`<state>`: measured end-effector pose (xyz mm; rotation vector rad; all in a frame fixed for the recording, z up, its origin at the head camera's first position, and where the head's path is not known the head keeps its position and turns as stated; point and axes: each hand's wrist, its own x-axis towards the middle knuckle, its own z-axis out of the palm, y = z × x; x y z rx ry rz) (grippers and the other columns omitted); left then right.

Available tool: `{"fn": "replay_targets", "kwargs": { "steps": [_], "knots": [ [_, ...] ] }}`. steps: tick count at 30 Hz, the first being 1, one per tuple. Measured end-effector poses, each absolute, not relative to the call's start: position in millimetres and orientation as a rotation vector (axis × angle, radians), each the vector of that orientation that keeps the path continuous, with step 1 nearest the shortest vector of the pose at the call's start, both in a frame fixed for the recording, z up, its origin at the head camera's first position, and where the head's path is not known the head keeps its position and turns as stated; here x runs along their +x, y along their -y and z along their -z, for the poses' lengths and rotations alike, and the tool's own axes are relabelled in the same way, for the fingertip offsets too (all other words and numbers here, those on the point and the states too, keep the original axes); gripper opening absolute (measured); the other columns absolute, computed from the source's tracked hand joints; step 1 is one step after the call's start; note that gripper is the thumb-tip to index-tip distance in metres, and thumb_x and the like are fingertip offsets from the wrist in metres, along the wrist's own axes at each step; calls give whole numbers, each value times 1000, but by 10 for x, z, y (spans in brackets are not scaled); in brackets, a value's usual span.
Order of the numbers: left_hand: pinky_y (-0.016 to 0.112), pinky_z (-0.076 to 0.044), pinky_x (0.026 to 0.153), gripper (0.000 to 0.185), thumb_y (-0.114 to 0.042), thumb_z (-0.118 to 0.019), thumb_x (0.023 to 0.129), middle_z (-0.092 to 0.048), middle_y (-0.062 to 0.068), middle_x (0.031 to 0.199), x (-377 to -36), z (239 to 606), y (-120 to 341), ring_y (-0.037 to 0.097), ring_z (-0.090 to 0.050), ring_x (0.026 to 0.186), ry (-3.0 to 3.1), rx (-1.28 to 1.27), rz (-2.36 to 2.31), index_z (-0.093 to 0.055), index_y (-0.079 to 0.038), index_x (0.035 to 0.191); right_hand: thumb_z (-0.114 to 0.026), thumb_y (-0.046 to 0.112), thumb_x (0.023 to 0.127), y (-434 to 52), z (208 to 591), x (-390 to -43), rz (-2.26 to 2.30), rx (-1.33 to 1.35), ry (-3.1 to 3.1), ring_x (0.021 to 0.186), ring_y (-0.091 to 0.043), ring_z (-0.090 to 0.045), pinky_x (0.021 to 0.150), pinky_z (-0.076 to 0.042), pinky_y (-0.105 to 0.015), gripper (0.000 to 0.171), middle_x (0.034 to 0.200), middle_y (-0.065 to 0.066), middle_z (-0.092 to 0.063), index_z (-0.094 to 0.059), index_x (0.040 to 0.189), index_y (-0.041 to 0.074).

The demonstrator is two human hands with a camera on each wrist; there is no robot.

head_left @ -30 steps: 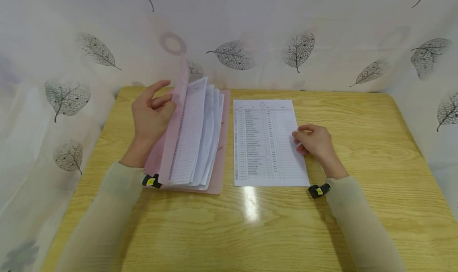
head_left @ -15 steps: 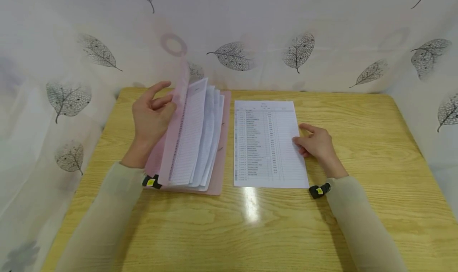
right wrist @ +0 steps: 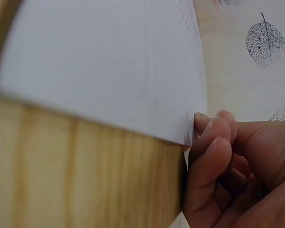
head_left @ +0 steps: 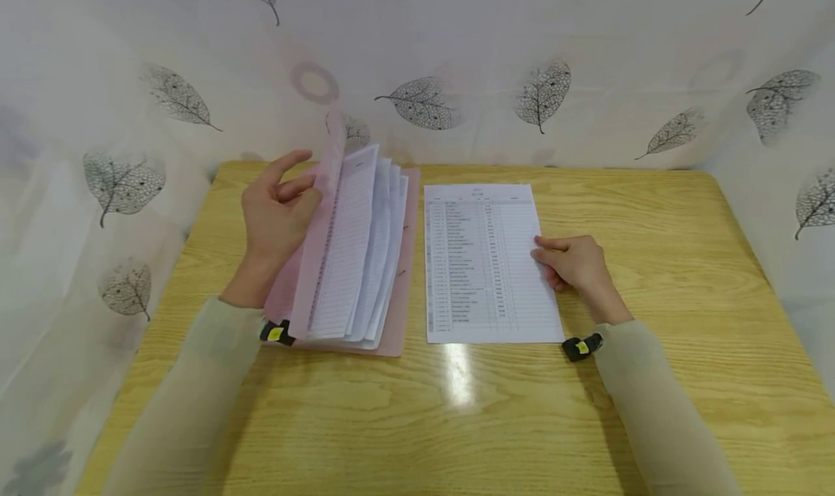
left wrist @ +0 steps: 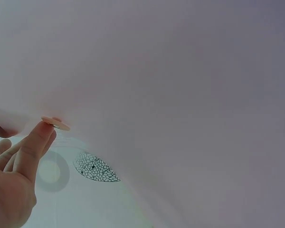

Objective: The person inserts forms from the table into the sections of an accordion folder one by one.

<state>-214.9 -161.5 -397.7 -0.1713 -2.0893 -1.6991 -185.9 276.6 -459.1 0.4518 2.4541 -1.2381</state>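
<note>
At the left of the head view a pink folder (head_left: 393, 334) lies partly open, its front cover (head_left: 320, 242) raised nearly upright. My left hand (head_left: 277, 213) pinches that cover between thumb and fingers. In the left wrist view the pale cover (left wrist: 180, 95) fills most of the picture, with a small round tab (left wrist: 56, 123) at a fingertip. Several printed pages (head_left: 349, 257) stand fanned inside the folder. To the right lies a loose printed sheet (head_left: 479, 264) with a table of rows. My right hand (head_left: 577, 264) pinches its right edge; the right wrist view shows thumb and fingertips at that edge.
Everything rests on a wooden table (head_left: 404, 423). A pale curtain (head_left: 483, 39) with leaf prints hangs behind it and along both sides. Dark wrist bands (head_left: 580, 347) sit at both cuffs.
My right index finger lifted from the sheet's edge half a second ago and now lies back on it. The left hand and folder cover have stayed in place.
</note>
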Motion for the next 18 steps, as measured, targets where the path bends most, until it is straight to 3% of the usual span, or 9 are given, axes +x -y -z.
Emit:
{"fn": "replay_targets", "kwargs": {
  "steps": [7,8,11,14,15,18],
  "knots": [
    [12,-56,64,48,7,-62,82,-75,28,102,-2145,3962,1591,-5,-75,80,2081,-168,1704,-73,1,128,-67,31,102,-2764,4608,-1839,1211,419,-2501,52,-11,-54,51,-51,-26,39,59,0,-61,-72,135,10],
    [12,-56,64,48,7,-62,82,-75,28,102,-2143,3961,1592,-5,-75,80,2082,-168,1707,-73,0,128,-67,31,102,-2755,4613,-1838,1195,419,-2529,52,-12,-53,51,-49,-26,39,65,-3,-66,-73,134,9],
    [12,-57,64,48,7,-62,82,-74,30,104,-2141,3951,1598,-5,-75,80,2088,-177,1703,-73,-1,128,-68,32,101,-2724,4622,-1835,1136,415,-2628,73,-19,-64,59,-47,-25,37,97,-18,-78,-75,129,8],
    [12,-57,65,49,7,-61,82,-74,30,105,-2139,3943,1613,-6,-75,80,2090,-179,1693,-73,-2,129,-67,32,101,-2691,4611,-1830,1099,404,-2710,100,-26,-66,68,-45,-25,37,132,-22,-71,-77,126,7],
    [12,-57,65,49,7,-62,82,-74,30,105,-2138,3941,1620,-5,-75,80,2088,-178,1692,-73,-2,129,-67,31,101,-2680,4601,-1828,1094,398,-2723,109,-28,-65,72,-45,-26,36,135,-22,-69,-77,126,6],
    [12,-57,65,49,6,-62,82,-76,26,104,-2137,3935,1630,-5,-75,80,2083,-169,1697,-73,-3,129,-67,29,101,-2664,4562,-1814,1091,386,-2757,111,-32,-67,72,-46,-27,35,133,-22,-70,-77,125,6]
  ]
}}
